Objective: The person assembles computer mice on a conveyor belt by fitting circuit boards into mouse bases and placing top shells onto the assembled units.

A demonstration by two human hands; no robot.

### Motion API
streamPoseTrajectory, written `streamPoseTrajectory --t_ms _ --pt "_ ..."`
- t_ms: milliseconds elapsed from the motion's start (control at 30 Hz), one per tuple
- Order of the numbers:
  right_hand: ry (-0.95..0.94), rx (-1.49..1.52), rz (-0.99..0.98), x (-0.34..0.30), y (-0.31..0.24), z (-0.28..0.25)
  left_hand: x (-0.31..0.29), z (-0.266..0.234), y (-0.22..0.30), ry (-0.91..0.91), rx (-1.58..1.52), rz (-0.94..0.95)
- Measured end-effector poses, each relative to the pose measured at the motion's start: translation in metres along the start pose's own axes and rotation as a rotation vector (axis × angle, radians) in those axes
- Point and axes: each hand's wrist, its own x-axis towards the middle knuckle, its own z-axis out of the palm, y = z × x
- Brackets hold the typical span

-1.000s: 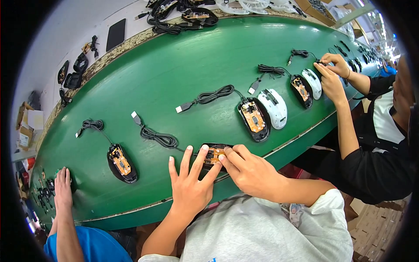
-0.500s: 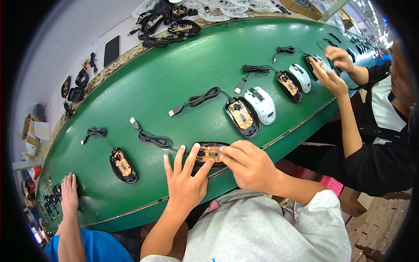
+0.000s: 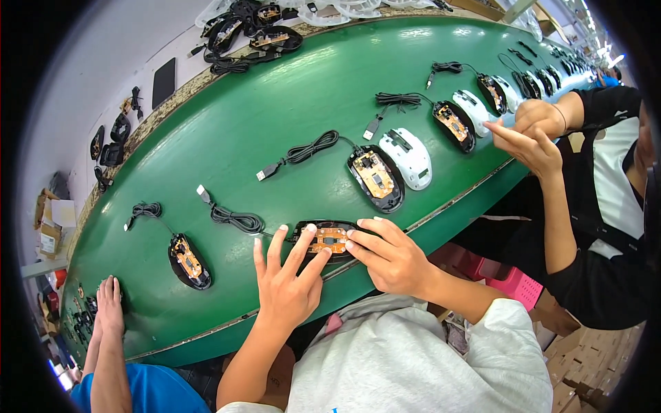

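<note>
Just in front of me, an open black mouse base point(image 3: 348, 257) lies sideways near the belt's near edge, with an orange circuit board point(image 3: 330, 239) inside. My left hand point(image 3: 292, 282) grips its left part, the index finger on the board's far side and the thumb on its near side. The other left fingers are spread. My right hand point(image 3: 398, 261) holds the right end, fingertips at the board's end and one finger at the far rim. From the base's left end runs a coiled black USB cable point(image 3: 237, 219).
Other open mouse bases point(image 3: 186, 261) point(image 3: 376, 177) lie on the green belt point(image 3: 227, 151), some beside white top shells point(image 3: 410, 160). A co-worker's hands point(image 3: 527, 138) are at the right, another's point(image 3: 110, 306) at the far left. Beyond the belt are a dark flat slab point(image 3: 164, 82) and loose mouse parts point(image 3: 275, 40).
My right fingers have spread from a pinch at the board's end, one reaching the far rim. The co-worker's hands at right have come nearer together. The view has shifted slightly.
</note>
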Motion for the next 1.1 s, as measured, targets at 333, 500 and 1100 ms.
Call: streamPoseTrajectory --t_ms 333,500,1100 --pt "0.000 -0.057 0.028 0.002 0.001 0.000 0.003 0.001 -0.008 -0.012 -0.016 0.051" --pt "0.051 -0.040 0.077 0.007 -0.011 0.001 0.002 0.001 -0.008 0.000 -0.027 0.058" --pt "0.047 0.331 0.115 0.016 0.000 0.006 0.001 0.002 -0.012 0.018 -0.034 0.100"
